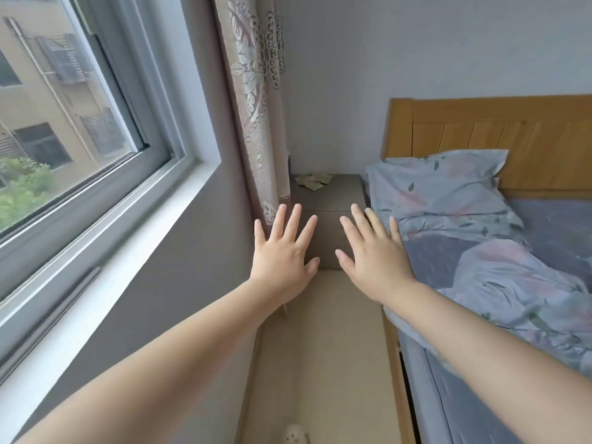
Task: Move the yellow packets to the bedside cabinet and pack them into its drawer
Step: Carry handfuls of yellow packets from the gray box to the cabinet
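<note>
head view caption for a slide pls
Left hand and right hand held open, fingers spread, before the bedside cabinet, yellow packets lying on its top

Soft daylight enters through the grey-framed glass window [73,129] on the left, lighting the room evenly; shadows are faint. Wide-angle distortion bends the edges, and focus is slightly soft.
</note>
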